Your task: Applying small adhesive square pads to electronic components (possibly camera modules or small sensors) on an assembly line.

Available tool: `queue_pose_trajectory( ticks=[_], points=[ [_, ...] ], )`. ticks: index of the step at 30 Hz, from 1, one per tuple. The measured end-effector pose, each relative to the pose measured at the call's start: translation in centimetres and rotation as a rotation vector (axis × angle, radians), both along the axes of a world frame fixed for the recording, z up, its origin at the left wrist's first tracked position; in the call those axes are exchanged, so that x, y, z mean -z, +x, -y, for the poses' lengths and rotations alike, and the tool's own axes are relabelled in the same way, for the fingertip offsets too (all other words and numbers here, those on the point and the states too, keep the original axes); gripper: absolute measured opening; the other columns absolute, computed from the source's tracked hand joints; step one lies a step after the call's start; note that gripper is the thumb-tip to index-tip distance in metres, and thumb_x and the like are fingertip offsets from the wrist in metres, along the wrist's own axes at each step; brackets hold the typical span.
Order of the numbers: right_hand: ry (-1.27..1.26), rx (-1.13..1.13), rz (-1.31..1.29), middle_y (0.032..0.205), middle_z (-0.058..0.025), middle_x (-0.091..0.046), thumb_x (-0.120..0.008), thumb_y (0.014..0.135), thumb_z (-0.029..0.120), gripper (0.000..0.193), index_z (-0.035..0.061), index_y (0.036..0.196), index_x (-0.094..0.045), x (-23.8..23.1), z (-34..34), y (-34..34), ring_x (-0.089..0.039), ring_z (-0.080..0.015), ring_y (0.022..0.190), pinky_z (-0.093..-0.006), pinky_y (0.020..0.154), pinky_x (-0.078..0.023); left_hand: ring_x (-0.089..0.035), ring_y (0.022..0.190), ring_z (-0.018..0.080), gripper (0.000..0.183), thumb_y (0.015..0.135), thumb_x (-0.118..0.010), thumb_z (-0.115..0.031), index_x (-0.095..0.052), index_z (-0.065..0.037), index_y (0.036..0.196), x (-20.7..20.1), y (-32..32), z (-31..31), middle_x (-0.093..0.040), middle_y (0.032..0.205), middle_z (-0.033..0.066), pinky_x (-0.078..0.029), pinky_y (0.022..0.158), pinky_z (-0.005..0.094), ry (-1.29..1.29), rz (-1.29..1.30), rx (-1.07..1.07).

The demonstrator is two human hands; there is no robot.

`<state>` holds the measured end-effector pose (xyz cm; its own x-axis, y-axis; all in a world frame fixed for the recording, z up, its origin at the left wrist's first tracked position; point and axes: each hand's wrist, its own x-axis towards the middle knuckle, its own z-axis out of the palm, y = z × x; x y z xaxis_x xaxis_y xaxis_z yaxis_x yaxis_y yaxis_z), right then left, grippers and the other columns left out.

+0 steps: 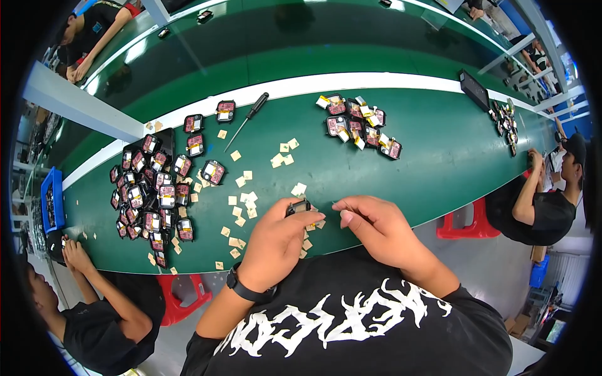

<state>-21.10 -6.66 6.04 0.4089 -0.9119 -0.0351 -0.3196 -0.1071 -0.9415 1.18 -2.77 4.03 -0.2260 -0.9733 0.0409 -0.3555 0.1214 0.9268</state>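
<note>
Below and right of the screwdriver (pixel 250 116), the left hand (pixel 274 241) pinches a black-cased gadget (pixel 300 207); the right hand (pixel 379 229) has fingertips nearly touching, maybe holding something, I can't tell.

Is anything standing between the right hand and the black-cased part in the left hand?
Nothing visible does. The right hand is apart from the black-cased part in the left hand, across a gap; the pale squares nearby lie on the green table.
</note>
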Motion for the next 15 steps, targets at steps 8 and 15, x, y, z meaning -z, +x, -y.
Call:
queue_pose_trajectory(
  ticks=[8, 15],
  points=[
    [-0.104, -0.119, -0.178, 0.077, -0.0160, -0.065, -0.063, 0.097, 0.004, 0.018, 0.0025, 0.109, -0.051, 0.0, -0.4, 0.9, -0.067, -0.0361, 0.067, -0.0427, 0.058, -0.050, -0.071, 0.087, 0.0269, 0.037, 0.085, -0.052, 0.013, -0.076, -0.005, 0.107, 0.7, -0.4, -0.2, -0.066, 0.120, 0.0171, -0.056, 0.074, 0.0327, -0.013, -0.034, -0.013],
    [-0.262, -0.131, -0.320, 0.071, -0.0160, -0.064, -0.062, 0.096, 0.006, 0.013, 0.0021, 0.104, -0.053, 0.4, -0.6, 1.7, -0.065, -0.0395, 0.065, -0.0491, 0.056, -0.049, -0.071, 0.086, 0.0269, 0.033, 0.081, -0.056, 0.013, -0.076, -0.005, 0.101, 1.1, -0.6, -0.7, -0.067, 0.120, 0.0176, -0.057, 0.073, 0.0332, -0.110, -0.043, -0.001]
  ],
)
